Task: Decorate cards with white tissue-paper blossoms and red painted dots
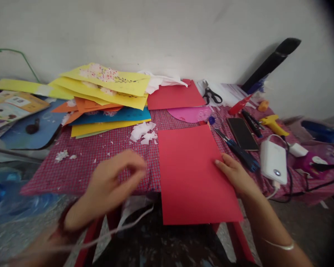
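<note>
A plain red paper sheet [192, 178] lies partly on the table and juts past its front edge towards me. My right hand [235, 174] grips the sheet's right edge, thumb on top and the other fingers beneath. To the left of the sheet, my left hand [117, 181] hovers over the table front, apart from the paper. Its thumb and forefinger curl together in a pinch, and their tips are blurred, so I cannot tell what is between them. Crumpled white paper scraps [143, 132] lie beyond the left hand, beside the sheet's far left corner.
Yellow cards with flower pictures [108, 81] are stacked at the back left. Scissors [211, 94] rest at the back. Right of the sheet are a utility knife [239, 150], a phone [242, 133], a white power bank [273, 159] and a yellow glue gun [274, 124].
</note>
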`<state>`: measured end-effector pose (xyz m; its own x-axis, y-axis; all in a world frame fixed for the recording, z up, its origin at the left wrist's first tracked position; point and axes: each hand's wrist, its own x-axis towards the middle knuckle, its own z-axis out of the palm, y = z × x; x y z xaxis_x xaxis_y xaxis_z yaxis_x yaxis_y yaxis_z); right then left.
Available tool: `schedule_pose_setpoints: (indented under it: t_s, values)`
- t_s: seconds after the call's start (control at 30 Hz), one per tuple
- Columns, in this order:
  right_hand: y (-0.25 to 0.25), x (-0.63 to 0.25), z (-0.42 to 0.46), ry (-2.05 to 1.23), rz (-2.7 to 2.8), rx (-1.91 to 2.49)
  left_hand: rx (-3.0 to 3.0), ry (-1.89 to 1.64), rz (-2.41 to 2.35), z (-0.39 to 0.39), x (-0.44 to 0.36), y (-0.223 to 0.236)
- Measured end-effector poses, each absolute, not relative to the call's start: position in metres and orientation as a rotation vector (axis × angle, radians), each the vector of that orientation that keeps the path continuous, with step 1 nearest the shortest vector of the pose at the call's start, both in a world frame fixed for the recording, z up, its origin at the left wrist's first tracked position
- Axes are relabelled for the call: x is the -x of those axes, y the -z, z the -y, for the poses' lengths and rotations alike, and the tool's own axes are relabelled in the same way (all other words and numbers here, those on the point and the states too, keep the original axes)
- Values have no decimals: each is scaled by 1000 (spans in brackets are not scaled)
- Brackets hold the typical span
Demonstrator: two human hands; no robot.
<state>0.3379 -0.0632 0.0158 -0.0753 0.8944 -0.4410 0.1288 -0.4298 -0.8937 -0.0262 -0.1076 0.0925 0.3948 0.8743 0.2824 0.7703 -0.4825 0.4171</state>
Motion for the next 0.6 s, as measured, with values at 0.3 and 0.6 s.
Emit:
schedule_pose_setpoints:
  t_s: [0.3, 0.6]
  values:
    - [-9, -342, 62, -1431, 1345, 1607, -2616, -144, -1752, -13, 0, -16]
    - [-4, -344, 63, -1442, 1302, 1607, -2247, -592, -1771, -15, 58, -38]
